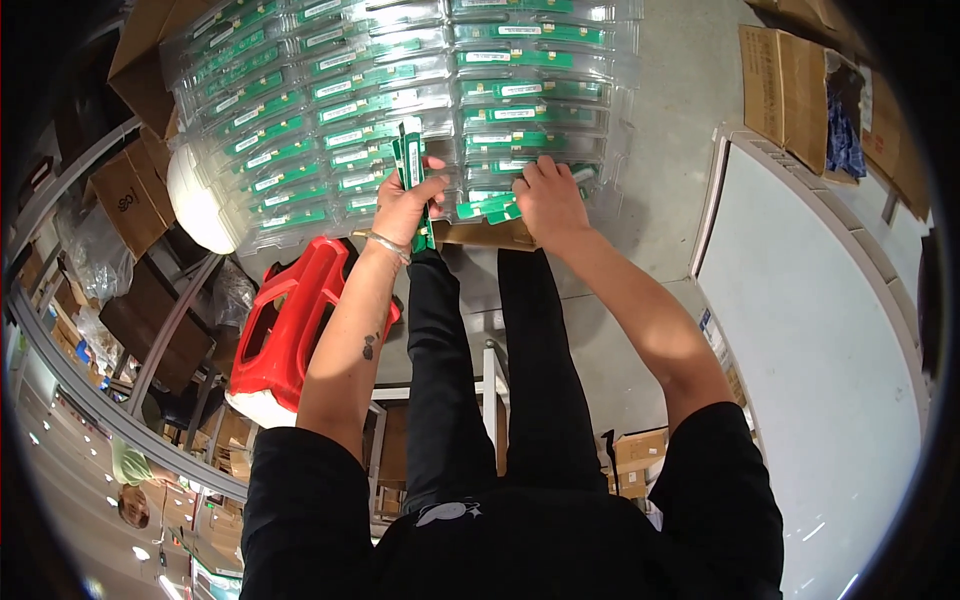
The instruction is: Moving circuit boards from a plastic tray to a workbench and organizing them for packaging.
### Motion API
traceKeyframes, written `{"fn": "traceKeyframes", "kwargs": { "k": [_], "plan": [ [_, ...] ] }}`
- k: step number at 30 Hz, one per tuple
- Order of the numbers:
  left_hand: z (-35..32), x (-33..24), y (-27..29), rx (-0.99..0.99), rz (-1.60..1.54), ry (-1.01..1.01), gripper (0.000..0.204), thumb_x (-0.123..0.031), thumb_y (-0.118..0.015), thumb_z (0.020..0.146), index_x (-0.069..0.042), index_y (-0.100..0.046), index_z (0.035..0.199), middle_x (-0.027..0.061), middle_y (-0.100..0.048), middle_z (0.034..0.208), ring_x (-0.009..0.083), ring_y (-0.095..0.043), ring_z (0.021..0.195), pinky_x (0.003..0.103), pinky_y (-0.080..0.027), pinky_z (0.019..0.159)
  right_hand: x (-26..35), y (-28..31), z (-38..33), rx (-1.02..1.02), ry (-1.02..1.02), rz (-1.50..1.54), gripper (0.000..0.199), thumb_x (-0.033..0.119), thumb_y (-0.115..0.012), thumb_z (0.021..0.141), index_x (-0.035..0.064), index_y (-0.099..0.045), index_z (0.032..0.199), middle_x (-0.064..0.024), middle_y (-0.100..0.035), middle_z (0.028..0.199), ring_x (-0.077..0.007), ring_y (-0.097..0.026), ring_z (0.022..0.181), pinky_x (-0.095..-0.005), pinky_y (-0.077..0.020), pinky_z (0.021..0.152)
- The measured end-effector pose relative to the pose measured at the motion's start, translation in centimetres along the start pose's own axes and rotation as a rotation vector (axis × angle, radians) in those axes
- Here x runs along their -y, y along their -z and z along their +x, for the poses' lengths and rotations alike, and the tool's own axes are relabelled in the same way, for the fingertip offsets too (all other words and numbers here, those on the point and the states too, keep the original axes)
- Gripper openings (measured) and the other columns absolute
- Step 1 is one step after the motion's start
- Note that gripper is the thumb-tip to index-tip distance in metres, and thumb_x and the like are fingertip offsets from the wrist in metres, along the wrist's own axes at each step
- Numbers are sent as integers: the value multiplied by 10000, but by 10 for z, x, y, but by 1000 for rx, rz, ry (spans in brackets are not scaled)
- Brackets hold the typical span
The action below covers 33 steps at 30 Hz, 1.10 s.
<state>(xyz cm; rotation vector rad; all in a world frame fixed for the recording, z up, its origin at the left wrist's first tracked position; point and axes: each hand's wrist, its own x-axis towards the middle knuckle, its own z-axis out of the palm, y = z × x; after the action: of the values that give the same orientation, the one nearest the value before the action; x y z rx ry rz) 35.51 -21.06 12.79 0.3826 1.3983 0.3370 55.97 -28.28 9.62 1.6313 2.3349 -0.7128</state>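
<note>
My left hand (402, 205) grips a small stack of green circuit boards (411, 160), held upright on edge. My right hand (548, 197) rests on more green boards (490, 208) lying at the near edge of the spread, fingers curled over them. Both hands sit above a brown cardboard piece (480, 235) on my lap. In front of them lie several rows of clear plastic trays (400, 90), each with a green board and a white label. My legs in black trousers stretch out below the hands.
A red plastic stool (285, 320) stands to the left of my legs. Brown cardboard boxes (135, 200) crowd the left side, another open box (800, 95) sits top right. A large white table (820, 330) fills the right. Grey shelving runs along the left.
</note>
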Motion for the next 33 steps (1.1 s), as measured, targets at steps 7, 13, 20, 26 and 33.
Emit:
{"fn": "traceKeyframes", "kwargs": {
  "k": [7, 13, 20, 26, 33],
  "plan": [
    [9, -22, 2, 255, 216, 55, 277, -255, -707, 801, -51, -625, 971, 41, -661, 816, 90, -564, 642, 220, -457, 570, 1, 60, -6, -161, 151, 88, 89, 114, -573, 718, 97, -544, 801, -36, -547, 845, -208, -518, 924, -356, -395, 862],
    [-43, -17, -1, 935, -513, 315, 604, -505, -474, 899, -54, -411, 1296, 109, -537, 1189, 204, -557, 1081, 361, -483, 900, 49, 165, -16, -355, 509, 213, 107, 98, -559, 724, 85, -541, 829, -37, -548, 876, -201, -523, 964, -373, -393, 922],
    [-183, -83, -2, 960, -626, -85, 633, -289, -677, 804, -8, -399, 1297, 140, -526, 1204, 237, -547, 1095, 353, -477, 910, 101, 342, -69, -313, 707, 300, 303, 40, -590, 725, 37, -592, 1028, -95, -573, 1047, -265, -512, 1090, -412, -405, 960],
    [-322, -120, -15, 862, -644, -234, 444, -120, -630, 794, 11, -482, 1192, 174, -615, 899, 311, -624, 810, 394, -533, 742, 126, 448, -101, -410, 395, 794, 390, 84, -519, 835, -9, -503, 1213, -149, -501, 1255, -260, -444, 1205, -334, -342, 995],
    [-480, -21, 14, 763, -764, -353, 431, -101, -616, 801, 11, -479, 1194, 219, -603, 1062, 324, -630, 925, 448, -523, 807, 256, 447, -171, 249, 778, 754, 364, 172, -441, 931, -13, -488, 1240, -188, -520, 1243, -309, -490, 1161, -347, -364, 983]
  ]
}}
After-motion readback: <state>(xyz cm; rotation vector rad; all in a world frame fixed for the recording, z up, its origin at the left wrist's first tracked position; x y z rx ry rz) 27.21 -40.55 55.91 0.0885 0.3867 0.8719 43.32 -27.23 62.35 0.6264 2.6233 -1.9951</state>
